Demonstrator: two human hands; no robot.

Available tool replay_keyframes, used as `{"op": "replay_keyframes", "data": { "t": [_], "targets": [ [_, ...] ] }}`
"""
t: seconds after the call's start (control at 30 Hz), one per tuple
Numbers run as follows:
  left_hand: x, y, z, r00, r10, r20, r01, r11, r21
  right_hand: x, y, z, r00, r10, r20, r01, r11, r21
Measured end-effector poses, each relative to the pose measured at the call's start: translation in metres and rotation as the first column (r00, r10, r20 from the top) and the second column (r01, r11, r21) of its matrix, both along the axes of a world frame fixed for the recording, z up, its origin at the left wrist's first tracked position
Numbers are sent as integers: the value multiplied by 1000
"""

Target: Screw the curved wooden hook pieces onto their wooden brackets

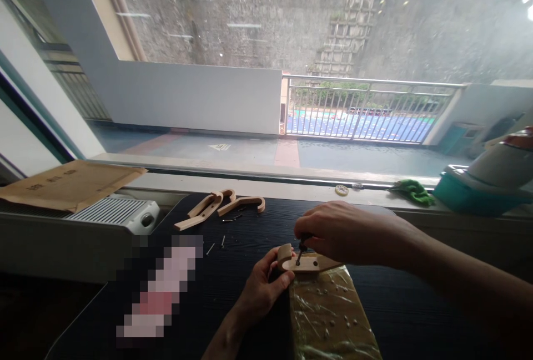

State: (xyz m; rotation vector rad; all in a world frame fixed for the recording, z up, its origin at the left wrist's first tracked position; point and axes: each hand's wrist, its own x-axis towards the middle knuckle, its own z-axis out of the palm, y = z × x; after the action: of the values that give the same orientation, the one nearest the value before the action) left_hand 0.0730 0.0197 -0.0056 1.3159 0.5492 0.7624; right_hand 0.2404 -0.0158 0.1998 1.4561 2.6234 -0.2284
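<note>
My left hand (pixel 262 288) grips the curved end of a wooden hook piece (pixel 306 263) that lies across the top of a plastic-wrapped block (pixel 328 315) on the black table. My right hand (pixel 339 232) is closed around a small dark tool (pixel 300 249), a screwdriver or the like, with its tip set down on the wooden piece. Both hands sit close together above the block's far end.
Two or three more wooden hooks (pixel 216 204) lie at the table's far side, with small screws (pixel 222 238) scattered near them. A brown envelope (pixel 69 182) rests on a white heater (pixel 112 213) at left. A teal container (pixel 478 191) and green cloth (pixel 412 191) sit on the windowsill.
</note>
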Motion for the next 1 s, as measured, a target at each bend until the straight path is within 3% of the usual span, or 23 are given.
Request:
{"op": "replay_keyframes", "data": {
  "t": [0.37,0.6,1.0],
  "targets": [
    [0,-1,0,1000,1,-8,-1,1000,1,2,2,-9,997,-78,3,78,996,38],
    [0,0,-2,1000,3,8,-3,1000,-8,4,2,-3,1000,-4,-21,5,1000,27],
    [-1,0,-2,999,26,-20,-25,1000,7,2,3,-9,998,-56,5,56,997,45]
  ]
}}
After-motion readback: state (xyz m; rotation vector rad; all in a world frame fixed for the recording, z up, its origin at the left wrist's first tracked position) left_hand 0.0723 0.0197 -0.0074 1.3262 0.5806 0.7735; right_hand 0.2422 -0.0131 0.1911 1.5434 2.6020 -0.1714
